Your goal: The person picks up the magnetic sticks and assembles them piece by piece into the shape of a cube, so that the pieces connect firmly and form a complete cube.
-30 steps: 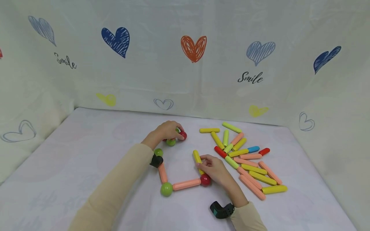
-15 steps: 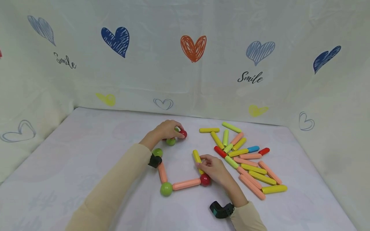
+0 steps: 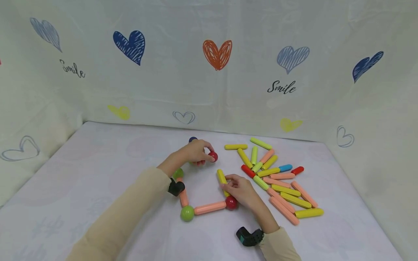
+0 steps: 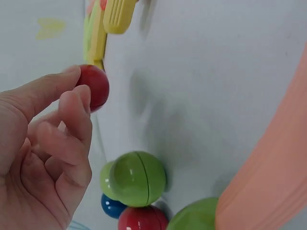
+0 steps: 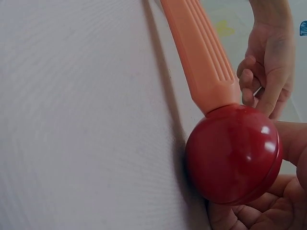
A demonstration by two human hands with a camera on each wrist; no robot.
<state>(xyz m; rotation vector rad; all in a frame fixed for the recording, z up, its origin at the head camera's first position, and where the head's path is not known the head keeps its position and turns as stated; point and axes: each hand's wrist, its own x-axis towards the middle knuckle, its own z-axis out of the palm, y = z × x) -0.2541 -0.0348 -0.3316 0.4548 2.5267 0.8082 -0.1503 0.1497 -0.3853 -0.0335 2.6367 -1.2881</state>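
My left hand [image 3: 197,151] pinches a red ball [image 4: 94,87] between thumb and fingers, above the table. Beneath that hand, in the left wrist view, lie green balls [image 4: 139,178], another red ball [image 4: 143,219] and a blue ball [image 4: 113,206]. My right hand [image 3: 241,188] holds a yellow stick [image 3: 221,176], whose near end meets a red corner ball [image 3: 231,202]. From this ball a salmon stick [image 3: 210,208] runs left to a green ball [image 3: 187,213]. Another salmon stick [image 3: 184,198] leads from there to a far green ball [image 3: 178,173], partly behind the left wrist.
Several loose sticks lie in a spread pile right of my right hand, among them a blue stick [image 3: 286,168], a red stick [image 3: 297,170] and a yellow stick [image 3: 309,212]. A white cloth printed with hearts [image 3: 217,54] stands behind the table [image 3: 81,163].
My left hand has lifted away from the ball cluster and moved slightly right, carrying the red ball. A dark blue ball now shows behind it. The right hand stays put on the yellow stick.
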